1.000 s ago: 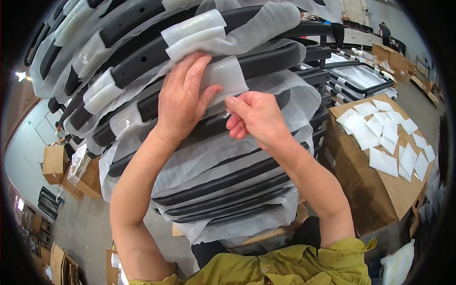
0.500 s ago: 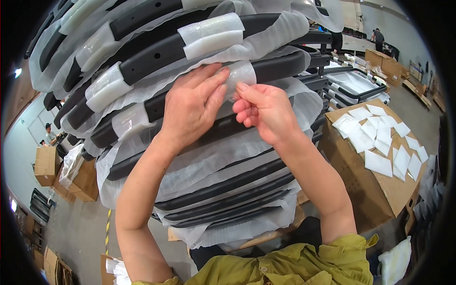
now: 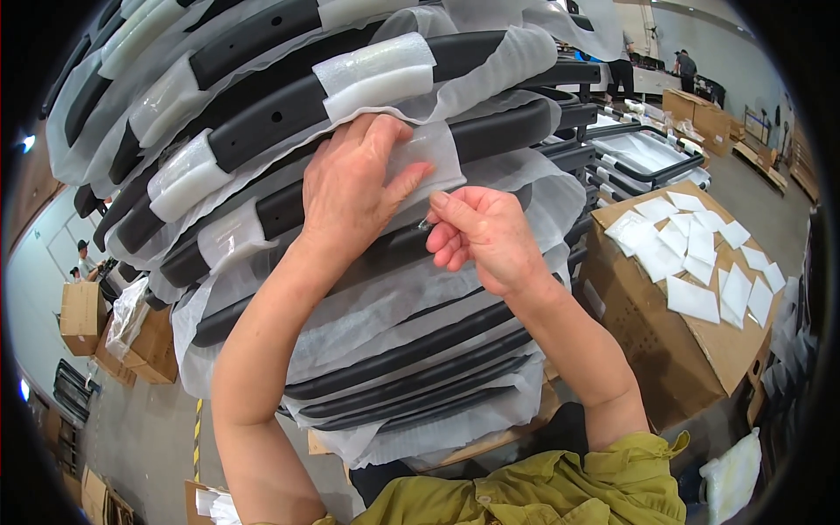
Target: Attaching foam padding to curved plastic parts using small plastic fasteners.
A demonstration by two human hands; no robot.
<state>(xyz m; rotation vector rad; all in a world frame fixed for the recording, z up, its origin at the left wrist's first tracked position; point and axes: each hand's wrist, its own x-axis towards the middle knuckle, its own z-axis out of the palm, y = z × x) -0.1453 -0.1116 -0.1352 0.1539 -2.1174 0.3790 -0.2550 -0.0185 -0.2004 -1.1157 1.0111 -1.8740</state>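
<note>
My left hand (image 3: pixel 354 179) lies on a black frame bar, its fingers curled over the top edge and its thumb on a white foam sheet (image 3: pixel 431 153). That foam wraps around the bar (image 3: pixel 503 131), and its lower edge hangs down below it. Just right of and below the foam, my right hand (image 3: pixel 486 236) is closed in a pinch on a small shiny, crumpled bit of clear film (image 3: pixel 426 225), apart from the foam. Another foam wrap (image 3: pixel 232 234) sits on the same bar to the left.
Stacked black frames (image 3: pixel 420 363) with thin white foam sheeting between them fill the middle. At right, a cardboard box (image 3: pixel 647 324) bears several loose white foam pieces (image 3: pixel 693 299). More frames (image 3: pixel 643 157) lie behind it. Cartons (image 3: pixel 144 346) stand at left; people work far off.
My right hand has come down off the foam with the clear bit in its pinch. My left fingers have curled over the bar, the thumb spreading onto the foam. The view has shifted slightly.
</note>
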